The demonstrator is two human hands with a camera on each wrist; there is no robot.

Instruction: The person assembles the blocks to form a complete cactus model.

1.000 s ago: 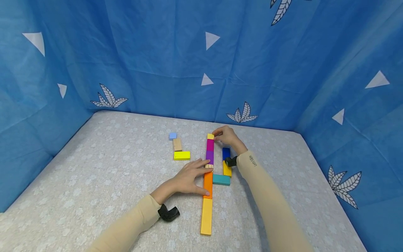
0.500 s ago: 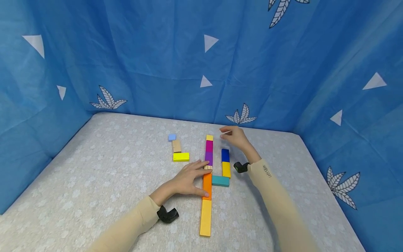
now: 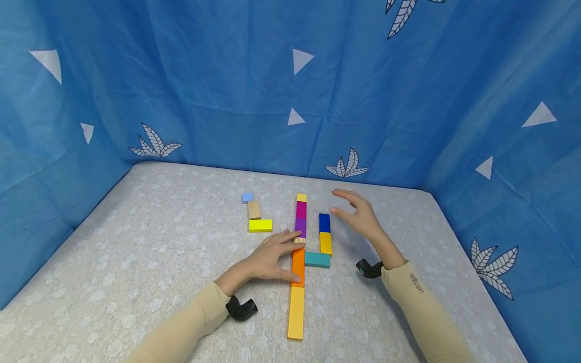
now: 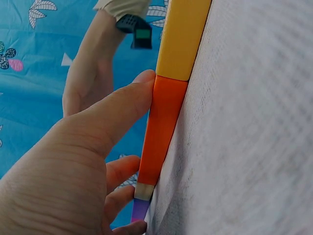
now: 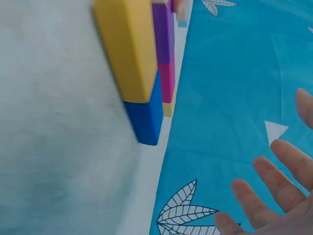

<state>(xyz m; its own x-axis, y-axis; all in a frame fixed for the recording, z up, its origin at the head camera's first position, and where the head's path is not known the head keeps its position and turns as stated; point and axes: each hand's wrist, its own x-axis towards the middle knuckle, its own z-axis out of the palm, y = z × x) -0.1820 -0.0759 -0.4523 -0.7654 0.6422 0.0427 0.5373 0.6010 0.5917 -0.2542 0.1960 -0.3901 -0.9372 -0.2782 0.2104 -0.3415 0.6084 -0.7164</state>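
Note:
A straight row of blocks runs away from the person: a long yellow block [image 3: 296,313], an orange block [image 3: 298,259], a small pale wood block [image 4: 144,191], a purple block [image 3: 301,227], a magenta block [image 3: 301,209] and a small yellow block [image 3: 301,197]. My left hand [image 3: 271,256] rests over the row, thumb on the orange block, fingertips by the pale wood and purple blocks. To the right of the row, my right hand [image 3: 360,214] hovers with fingers apart, holding nothing. Nearest to it are a blue block [image 3: 324,223] and a yellow-orange block [image 3: 326,243], end to end.
A teal block [image 3: 317,259] lies crosswise against the orange block's right side. Left of the row lie a bright yellow block [image 3: 260,226], a wood block [image 3: 254,210] and a small light-blue block [image 3: 247,197]. Blue curtains [image 3: 218,91] surround the cloth-covered table [image 3: 136,242].
My right hand has left the small yellow block at the row's far end, moving right and back toward the person while its fingers spread. The left hand has stayed in place.

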